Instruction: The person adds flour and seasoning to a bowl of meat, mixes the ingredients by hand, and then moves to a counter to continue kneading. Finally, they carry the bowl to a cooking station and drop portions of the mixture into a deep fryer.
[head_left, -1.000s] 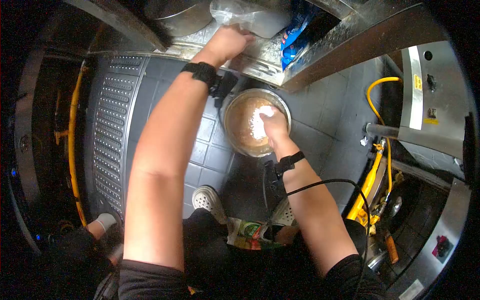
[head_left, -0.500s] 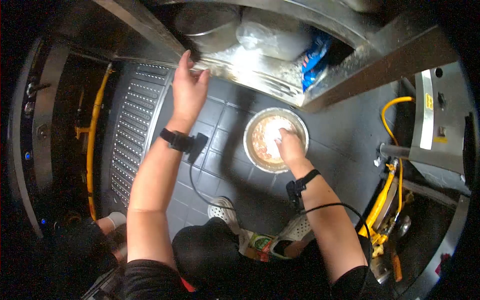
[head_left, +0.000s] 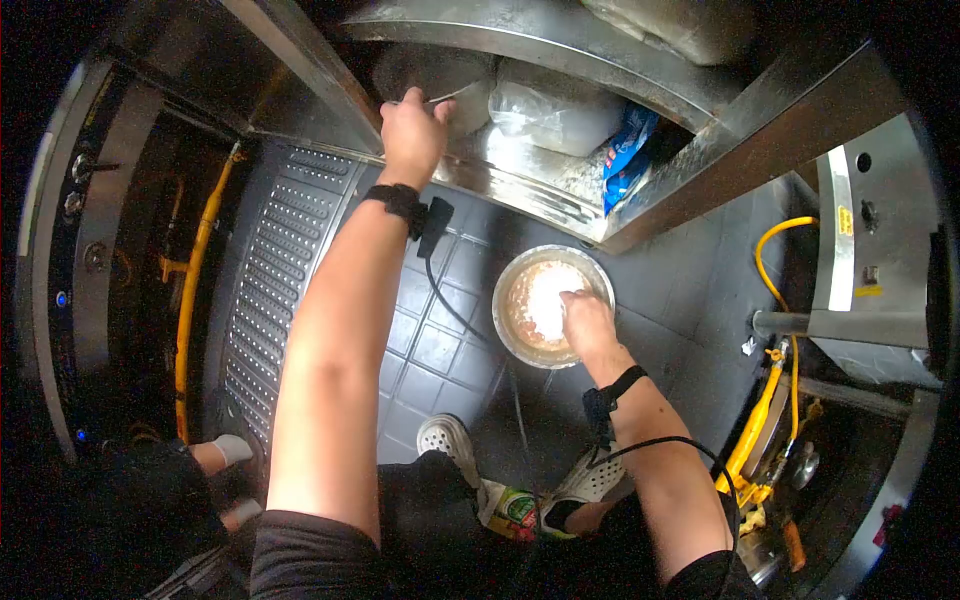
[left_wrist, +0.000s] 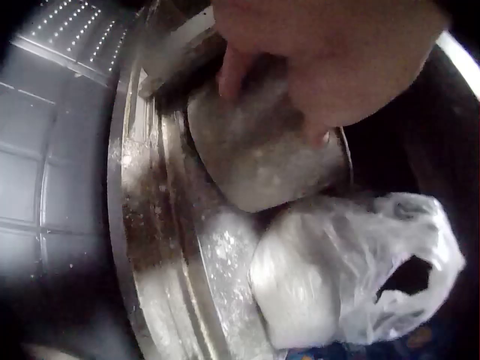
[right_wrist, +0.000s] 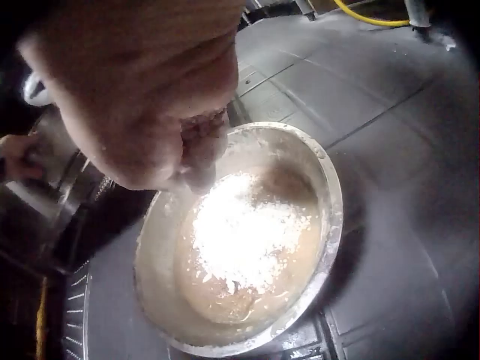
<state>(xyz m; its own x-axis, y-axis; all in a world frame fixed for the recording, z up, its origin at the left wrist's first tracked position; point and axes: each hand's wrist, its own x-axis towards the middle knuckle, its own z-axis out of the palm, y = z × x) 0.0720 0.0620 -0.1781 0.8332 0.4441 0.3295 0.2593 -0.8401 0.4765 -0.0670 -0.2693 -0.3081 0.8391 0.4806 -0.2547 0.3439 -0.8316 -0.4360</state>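
Observation:
My left hand [head_left: 412, 138] reaches in over the lower shelf, thumb and fingers spread apart. In the left wrist view its fingertips overlap a dull metal pot [left_wrist: 262, 169]. A clear plastic bag [left_wrist: 300, 277] with pale contents lies beside this pot. My right hand [head_left: 588, 325] is over the right side of a round metal bowl [head_left: 503, 300] on the floor. Its fingers are curled, with wet clumps stuck to them and nothing seen in its grip. White powder [right_wrist: 247, 232] lies heaped on a light brown wet mixture [right_wrist: 232, 307] in the bowl.
A blue packet [head_left: 627, 165] stands at the shelf's right end, by a steel table leg [head_left: 720, 150]. Yellow gas pipes [head_left: 750, 430] run at the right. A perforated drain grate [head_left: 280, 250] lies left on the tiled floor. Another person's foot [head_left: 232, 450] shows lower left.
My left hand left the shelf area by the plastic bag, swung left with fingers spread, then reached back in toward the metal pot. My right hand stayed at the bowl. The head view shifted.

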